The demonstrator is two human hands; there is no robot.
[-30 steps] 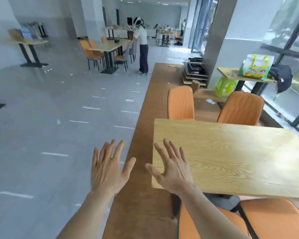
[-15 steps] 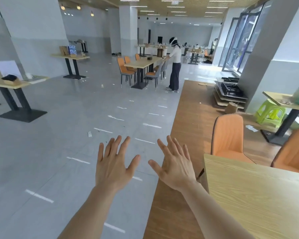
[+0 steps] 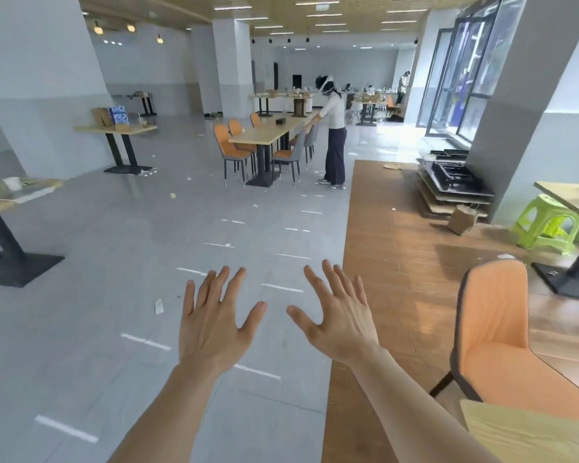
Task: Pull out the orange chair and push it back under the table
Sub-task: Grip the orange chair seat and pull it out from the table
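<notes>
An orange chair [image 3: 495,332] with a dark rim stands at the lower right, its seat tucked partly under the corner of a light wooden table [image 3: 528,436]. My left hand [image 3: 214,315] and my right hand [image 3: 338,312] are stretched out in front of me over the grey floor, fingers spread, holding nothing. Both hands are well to the left of the chair and touch nothing.
A person [image 3: 333,135] stands at a far table [image 3: 268,135] with orange and grey chairs. A green stool [image 3: 545,225], stacked boards [image 3: 455,182] and a small box lie at the right by a pillar. Pedestal tables [image 3: 117,130] stand on the left.
My view has swung up and to the left: the wooden table and the orange chairs have slid to the lower right edge. My hands have stayed spread and empty.
</notes>
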